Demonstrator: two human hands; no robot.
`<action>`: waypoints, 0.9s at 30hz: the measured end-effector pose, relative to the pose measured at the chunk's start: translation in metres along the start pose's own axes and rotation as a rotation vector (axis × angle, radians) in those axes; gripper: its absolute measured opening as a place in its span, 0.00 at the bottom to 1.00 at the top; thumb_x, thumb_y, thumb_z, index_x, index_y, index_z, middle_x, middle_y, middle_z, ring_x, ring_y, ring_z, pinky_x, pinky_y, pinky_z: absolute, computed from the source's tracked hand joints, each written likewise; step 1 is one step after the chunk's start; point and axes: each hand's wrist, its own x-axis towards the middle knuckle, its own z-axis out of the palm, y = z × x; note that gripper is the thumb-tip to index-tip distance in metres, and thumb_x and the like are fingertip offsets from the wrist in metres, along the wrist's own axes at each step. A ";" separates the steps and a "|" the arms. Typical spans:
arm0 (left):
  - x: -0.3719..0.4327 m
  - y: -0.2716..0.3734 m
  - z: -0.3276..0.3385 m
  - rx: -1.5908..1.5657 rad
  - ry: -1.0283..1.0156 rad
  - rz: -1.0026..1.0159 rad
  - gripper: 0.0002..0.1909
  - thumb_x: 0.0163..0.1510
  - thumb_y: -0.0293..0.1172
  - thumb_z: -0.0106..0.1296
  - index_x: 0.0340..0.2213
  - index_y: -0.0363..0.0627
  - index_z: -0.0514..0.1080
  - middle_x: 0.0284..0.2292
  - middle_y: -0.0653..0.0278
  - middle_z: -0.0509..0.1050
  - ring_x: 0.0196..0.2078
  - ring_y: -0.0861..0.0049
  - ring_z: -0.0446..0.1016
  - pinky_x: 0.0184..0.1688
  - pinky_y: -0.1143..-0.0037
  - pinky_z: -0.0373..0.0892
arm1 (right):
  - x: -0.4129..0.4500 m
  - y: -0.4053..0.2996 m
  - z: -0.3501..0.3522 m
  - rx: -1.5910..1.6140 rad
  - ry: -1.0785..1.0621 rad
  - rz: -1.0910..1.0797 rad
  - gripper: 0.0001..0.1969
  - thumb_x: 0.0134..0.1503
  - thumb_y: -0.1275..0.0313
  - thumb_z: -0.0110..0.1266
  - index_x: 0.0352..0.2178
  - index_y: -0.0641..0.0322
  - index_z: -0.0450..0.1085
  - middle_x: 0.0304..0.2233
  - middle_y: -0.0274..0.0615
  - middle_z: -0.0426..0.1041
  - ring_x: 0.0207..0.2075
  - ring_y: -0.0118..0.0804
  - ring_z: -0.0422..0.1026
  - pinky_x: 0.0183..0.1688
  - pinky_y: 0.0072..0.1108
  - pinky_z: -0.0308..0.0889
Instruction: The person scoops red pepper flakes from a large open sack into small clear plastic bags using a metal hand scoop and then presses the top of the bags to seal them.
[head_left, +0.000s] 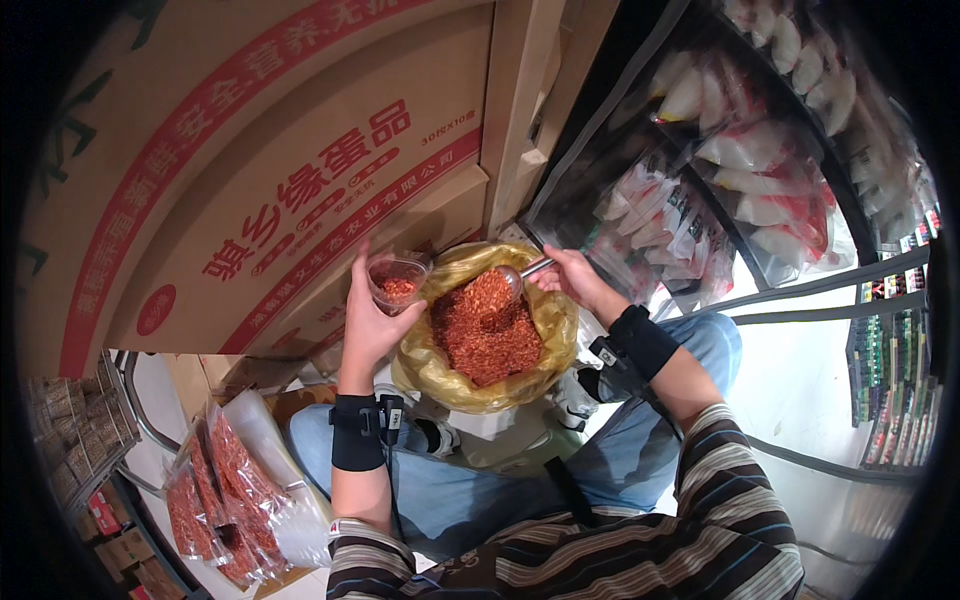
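My left hand (374, 319) holds a small clear plastic cup (399, 279) with some red chili flakes in it, beside the left rim of a yellow plastic bag (556, 358). The bag stands between my legs, its mouth spread wide around a heap of crushed red chili (480, 345). In my right hand (571, 277) is the handle of a metal scoop (508, 283). The scoop's round bowl is over the chili heap, with flakes against it; how full it is cannot be told.
Large printed cardboard boxes (315, 172) stand at the left and ahead. Several clear bags of red chili (232, 487) lie at the lower left. Shelves of packaged goods (757, 172) rise on the right, with grey straps (825, 300) or bars near my knee.
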 end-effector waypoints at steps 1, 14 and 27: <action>-0.001 0.001 0.001 -0.002 0.008 0.003 0.53 0.36 0.25 0.63 0.61 0.44 0.45 0.48 0.52 0.66 0.49 0.66 0.68 0.51 0.70 0.65 | -0.006 -0.011 -0.001 -0.006 -0.013 -0.019 0.22 0.63 0.58 0.42 0.33 0.73 0.69 0.27 0.47 0.76 0.21 0.25 0.73 0.24 0.13 0.68; -0.005 -0.005 0.015 -0.056 0.008 0.050 0.55 0.37 0.33 0.68 0.60 0.39 0.44 0.48 0.49 0.66 0.52 0.62 0.66 0.54 0.68 0.63 | -0.033 -0.042 0.004 -0.165 0.039 -0.241 0.22 0.63 0.57 0.42 0.34 0.70 0.70 0.26 0.45 0.77 0.20 0.24 0.71 0.25 0.14 0.66; -0.005 0.008 0.011 0.056 -0.029 0.087 0.56 0.33 0.31 0.67 0.60 0.41 0.46 0.48 0.53 0.67 0.52 0.62 0.66 0.53 0.68 0.63 | -0.046 -0.056 0.014 -0.077 0.072 -0.163 0.23 0.62 0.57 0.42 0.33 0.70 0.71 0.25 0.47 0.76 0.20 0.25 0.70 0.25 0.15 0.66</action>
